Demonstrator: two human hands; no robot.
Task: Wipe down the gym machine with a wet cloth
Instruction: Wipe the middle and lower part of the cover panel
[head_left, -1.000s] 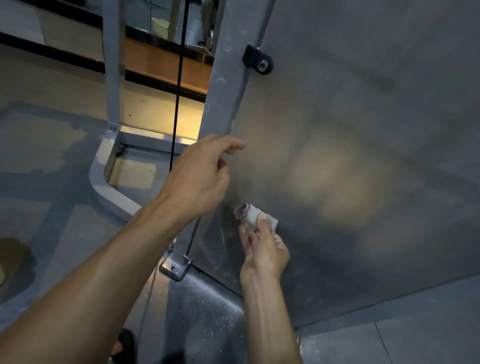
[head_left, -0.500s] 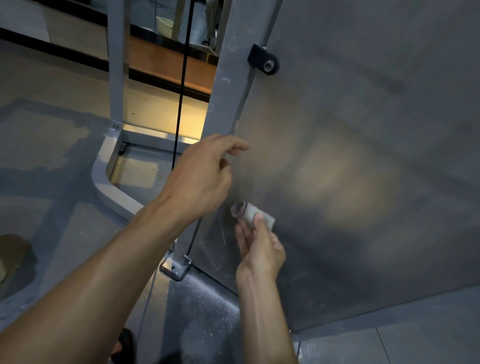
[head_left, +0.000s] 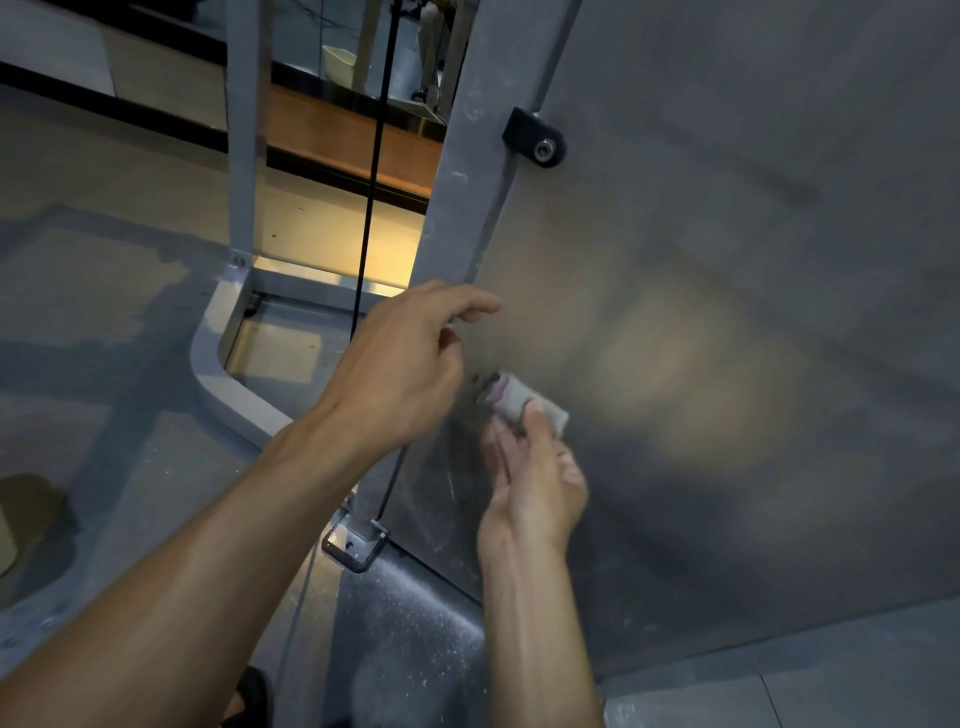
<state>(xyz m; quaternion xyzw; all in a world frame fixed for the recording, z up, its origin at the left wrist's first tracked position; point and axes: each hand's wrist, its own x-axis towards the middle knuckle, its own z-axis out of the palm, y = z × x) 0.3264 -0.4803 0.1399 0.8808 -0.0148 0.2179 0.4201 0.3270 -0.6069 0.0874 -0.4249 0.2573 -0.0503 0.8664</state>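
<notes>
Right hand: the right hand holds a small rolled cloth, thumb laid over the roll and fingers under it, pressing its end against the metal panel.
Cloth: whitish, with a pinkish-purple tip; it sits at about 12 o'clock from the right hand, low on the panel's left part.
Left hand: the left hand hovers at 10 o'clock from the cloth, fingers loosely bent and spread, holding nothing; whether the fingertips touch the panel cannot be told.
Panel: dull grey, scuffed, with a black bolted bracket near its upper left edge.
Cable: a black cable runs down behind the left hand.
Floor: grey floor at 9 o'clock.
</notes>
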